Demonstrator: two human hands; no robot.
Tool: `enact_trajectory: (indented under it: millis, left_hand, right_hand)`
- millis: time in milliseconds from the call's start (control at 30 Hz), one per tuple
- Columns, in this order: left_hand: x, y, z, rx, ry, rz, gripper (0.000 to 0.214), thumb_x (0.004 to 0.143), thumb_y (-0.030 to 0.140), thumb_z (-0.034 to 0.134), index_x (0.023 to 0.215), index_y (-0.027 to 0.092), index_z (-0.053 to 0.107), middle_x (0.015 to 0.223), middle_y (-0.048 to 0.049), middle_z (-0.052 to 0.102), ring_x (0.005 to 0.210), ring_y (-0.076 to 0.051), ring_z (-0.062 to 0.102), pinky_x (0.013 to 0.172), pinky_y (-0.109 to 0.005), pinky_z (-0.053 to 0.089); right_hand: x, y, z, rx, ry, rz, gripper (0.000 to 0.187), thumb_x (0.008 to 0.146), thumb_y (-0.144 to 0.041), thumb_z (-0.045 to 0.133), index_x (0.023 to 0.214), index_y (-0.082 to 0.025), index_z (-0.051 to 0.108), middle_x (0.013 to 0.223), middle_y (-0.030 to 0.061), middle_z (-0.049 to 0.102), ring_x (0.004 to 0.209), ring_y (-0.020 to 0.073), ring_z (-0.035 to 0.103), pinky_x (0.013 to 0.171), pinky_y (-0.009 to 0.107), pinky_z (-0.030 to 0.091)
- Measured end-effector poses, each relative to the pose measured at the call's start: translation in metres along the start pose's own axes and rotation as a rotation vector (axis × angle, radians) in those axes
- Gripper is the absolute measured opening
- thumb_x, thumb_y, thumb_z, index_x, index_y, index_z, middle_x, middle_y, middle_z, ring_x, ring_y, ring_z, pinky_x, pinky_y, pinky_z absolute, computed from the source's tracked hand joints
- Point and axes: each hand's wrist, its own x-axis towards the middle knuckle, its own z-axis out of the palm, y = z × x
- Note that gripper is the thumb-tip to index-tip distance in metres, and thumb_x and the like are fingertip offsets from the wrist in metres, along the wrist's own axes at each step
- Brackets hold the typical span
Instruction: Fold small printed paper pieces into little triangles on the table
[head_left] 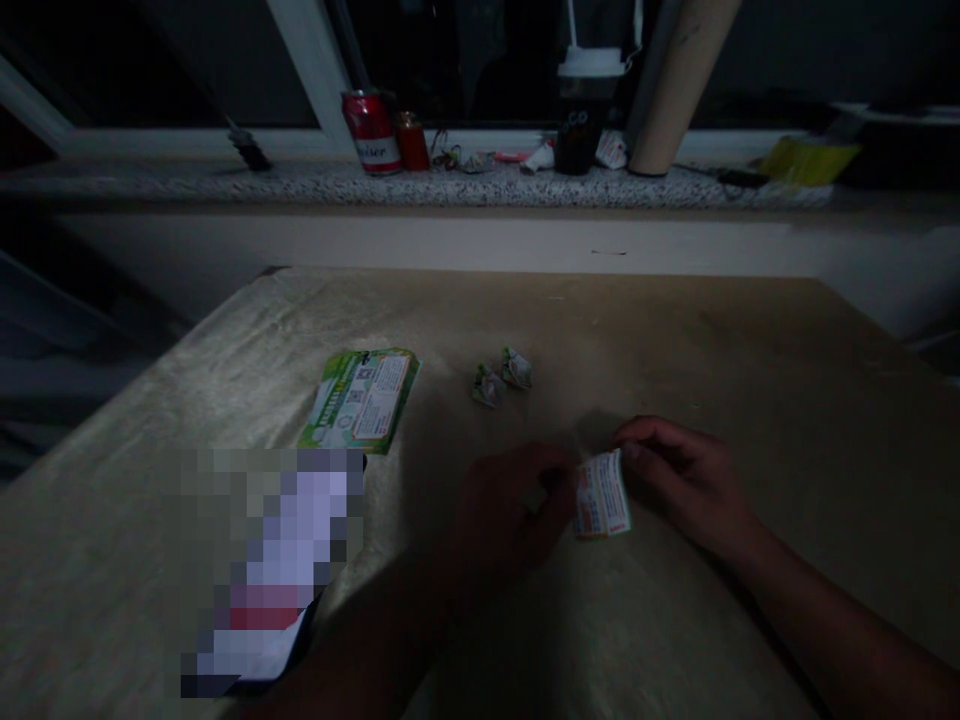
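Between my two hands is a small printed paper piece (602,496), pale with lines of text and a reddish patch; it looks like a label or packet. My left hand (517,505), in shadow, pinches its left edge. The fingertips of my right hand (682,475) close on its upper right corner. Beyond my hands lie two small crumpled green-and-white paper bits (487,385), side by side on the table. Left of them rests a green printed packet (364,400), flat, with a white text panel.
A lit phone (300,560), its screen blurred out, lies at the left on the covered table (750,360). Along the stone windowsill (300,185) stand a red can (371,135), an orange-red jar (412,142), a dark lidded cup (581,120) and a cardboard tube (679,95).
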Motion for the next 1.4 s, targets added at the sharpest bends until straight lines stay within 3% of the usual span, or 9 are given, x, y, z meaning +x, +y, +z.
enact_trajectory:
  millis: [300, 433, 567, 667, 800, 967, 1100, 1267, 1400]
  left_hand:
    - [0.003, -0.001, 0.003, -0.196, 0.050, -0.246, 0.010, 0.094, 0.029, 0.060, 0.091, 0.019, 0.061, 0.079, -0.0001, 0.071, 0.069, -0.012, 0.067, 0.059, -0.020, 0.050]
    - [0.004, -0.001, 0.006, -0.325, 0.025, -0.352, 0.014, 0.095, 0.033, 0.060, 0.099, 0.020, 0.059, 0.081, -0.0014, 0.071, 0.070, -0.014, 0.068, 0.058, -0.021, 0.050]
    - [0.002, -0.009, 0.010, -0.485, -0.044, -0.424, 0.033, 0.091, 0.036, 0.068, 0.117, 0.019, 0.059, 0.081, -0.0021, 0.074, 0.069, -0.015, 0.069, 0.063, -0.025, 0.055]
    - [0.000, -0.014, 0.012, -0.542, -0.119, -0.443, 0.027, 0.090, 0.035, 0.068, 0.109, 0.016, 0.067, 0.085, -0.0047, 0.075, 0.065, -0.013, 0.066, 0.060, -0.025, 0.055]
    - [0.001, -0.014, 0.014, -0.548, -0.091, -0.489, 0.021, 0.089, 0.034, 0.068, 0.099, 0.015, 0.069, 0.082, -0.0041, 0.074, 0.060, -0.011, 0.062, 0.055, -0.023, 0.053]
    - [0.000, -0.013, 0.014, -0.584, -0.080, -0.483, 0.019, 0.088, 0.032, 0.069, 0.099, 0.016, 0.068, 0.081, -0.0031, 0.074, 0.062, -0.012, 0.064, 0.055, -0.021, 0.053]
    - [-0.001, -0.013, 0.013, -0.550, -0.132, -0.472, 0.016, 0.089, 0.029, 0.067, 0.099, 0.017, 0.067, 0.077, -0.0018, 0.073, 0.061, -0.013, 0.064, 0.055, -0.022, 0.052]
    - [-0.001, -0.011, 0.011, -0.341, -0.179, -0.369, 0.015, 0.089, 0.028, 0.064, 0.097, 0.017, 0.070, 0.078, -0.0025, 0.074, 0.066, -0.014, 0.067, 0.060, -0.023, 0.050]
    - [0.002, -0.008, 0.007, -0.124, -0.187, -0.207, 0.020, 0.092, 0.033, 0.060, 0.084, 0.017, 0.070, 0.066, 0.0006, 0.065, 0.058, -0.012, 0.058, 0.057, -0.023, 0.042]
  right_hand:
    - [-0.003, -0.005, 0.003, 0.268, -0.142, 0.067, 0.028, 0.095, -0.039, 0.069, 0.077, -0.019, 0.075, 0.065, 0.0007, 0.070, 0.058, 0.0129, 0.064, 0.056, 0.022, 0.051]
    - [-0.005, -0.009, 0.007, 0.265, -0.101, 0.074, 0.028, 0.091, -0.041, 0.075, 0.076, -0.019, 0.077, 0.064, 0.0013, 0.070, 0.055, 0.0133, 0.062, 0.052, 0.022, 0.050]
    - [-0.006, -0.009, 0.008, 0.268, 0.017, 0.101, 0.029, 0.088, -0.043, 0.078, 0.073, -0.019, 0.076, 0.061, 0.0006, 0.068, 0.052, 0.0122, 0.059, 0.048, 0.021, 0.048]
    - [-0.006, -0.007, 0.007, 0.272, 0.064, 0.107, 0.029, 0.088, -0.043, 0.078, 0.073, -0.019, 0.075, 0.061, 0.0008, 0.069, 0.052, 0.0122, 0.060, 0.049, 0.021, 0.049]
    - [-0.007, -0.008, 0.010, 0.281, -0.038, 0.095, 0.025, 0.091, -0.039, 0.076, 0.077, -0.018, 0.074, 0.063, 0.0010, 0.070, 0.054, 0.0128, 0.062, 0.052, 0.022, 0.050]
    - [-0.008, -0.009, 0.016, 0.203, -0.094, 0.056, 0.024, 0.092, -0.032, 0.073, 0.073, -0.018, 0.068, 0.066, 0.0018, 0.073, 0.057, 0.0130, 0.064, 0.054, 0.023, 0.051]
    - [-0.008, -0.008, 0.015, 0.150, -0.115, 0.024, 0.014, 0.091, -0.029, 0.072, 0.083, -0.018, 0.073, 0.068, 0.0025, 0.075, 0.058, 0.0151, 0.069, 0.056, 0.024, 0.056]
    - [-0.005, -0.011, 0.010, -0.020, -0.034, -0.097, 0.008, 0.089, -0.026, 0.074, 0.085, -0.019, 0.074, 0.069, 0.0025, 0.077, 0.057, 0.0155, 0.070, 0.053, 0.024, 0.056]
    - [-0.005, -0.014, 0.011, -0.105, -0.104, -0.230, 0.007, 0.091, -0.020, 0.071, 0.084, -0.020, 0.072, 0.071, 0.0024, 0.075, 0.060, 0.0156, 0.069, 0.056, 0.026, 0.055]
